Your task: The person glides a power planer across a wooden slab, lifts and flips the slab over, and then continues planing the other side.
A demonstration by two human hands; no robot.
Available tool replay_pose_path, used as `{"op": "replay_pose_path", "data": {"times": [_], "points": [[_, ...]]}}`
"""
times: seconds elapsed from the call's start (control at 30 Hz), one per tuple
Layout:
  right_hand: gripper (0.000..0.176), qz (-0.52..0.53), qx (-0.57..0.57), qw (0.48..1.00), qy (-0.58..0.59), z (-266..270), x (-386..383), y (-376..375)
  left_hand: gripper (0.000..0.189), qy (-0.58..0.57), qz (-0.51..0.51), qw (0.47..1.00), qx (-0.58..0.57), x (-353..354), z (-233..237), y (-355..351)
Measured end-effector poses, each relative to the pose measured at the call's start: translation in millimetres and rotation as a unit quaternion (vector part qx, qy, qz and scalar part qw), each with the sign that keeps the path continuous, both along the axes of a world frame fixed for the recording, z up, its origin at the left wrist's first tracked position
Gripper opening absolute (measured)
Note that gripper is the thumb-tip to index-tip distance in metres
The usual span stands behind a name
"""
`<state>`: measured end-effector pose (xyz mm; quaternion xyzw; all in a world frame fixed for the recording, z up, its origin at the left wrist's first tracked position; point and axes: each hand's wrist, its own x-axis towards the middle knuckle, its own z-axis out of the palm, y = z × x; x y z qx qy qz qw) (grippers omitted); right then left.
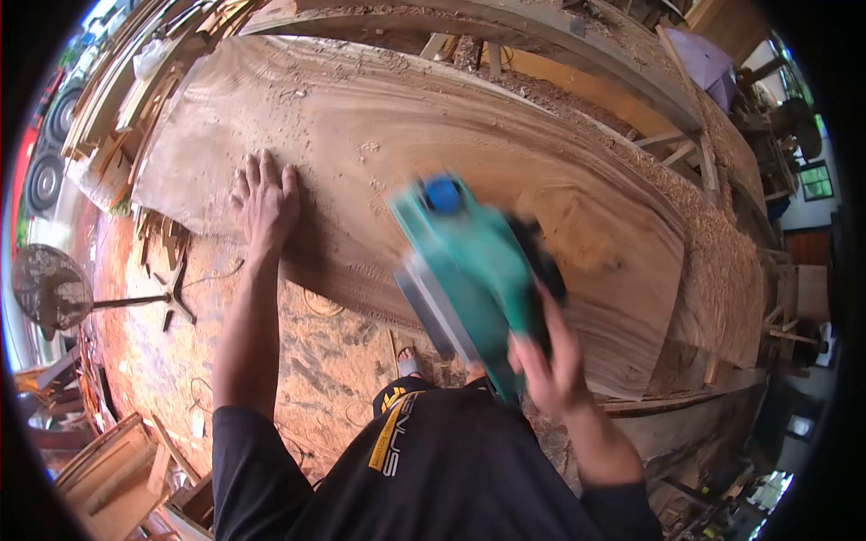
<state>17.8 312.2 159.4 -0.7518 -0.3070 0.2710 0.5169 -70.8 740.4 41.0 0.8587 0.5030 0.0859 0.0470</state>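
A wide wooden slab with wavy dark grain lies across the view, sprinkled with shavings. My left hand rests on its left part, palm down, fingers stretched out and holding nothing. In my right hand is a green electric planer with a blue front knob, gripped by its rear handle. The planer is blurred by motion and tilted over the slab's near edge. Whether its sole touches the wood cannot be made out.
Stacked timber strips stand at the upper left. A pedestal fan lies or leans at the left, above the dusty floor. Heaps of shavings surround the slab's right end. A wooden frame beam runs behind it.
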Motion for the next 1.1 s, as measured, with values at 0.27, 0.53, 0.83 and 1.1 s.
{"op": "replay_pose_path", "data": {"times": [0.27, 0.53, 0.83, 1.1], "points": [[0.055, -0.022, -0.004, 0.998, -0.059, -4, -71, -152, 0.069, 0.006, -0.007, 1.0, -0.017, 2, 0, -2], [0.056, 0.015, 0.043, 0.994, -0.099, -3, 17, 10, 0.069, 0.0, 0.001, 1.0, -0.022, 2, 5, -5], [0.043, -0.017, 0.128, 0.981, -0.143, -23, 139, 260, 0.067, -0.009, 0.008, 1.0, 0.003, 3, 9, -6], [0.057, 0.038, 0.101, 0.99, -0.091, -22, 138, 206, 0.07, -0.004, 0.004, 1.0, 0.01, -4, -6, 2]]}}
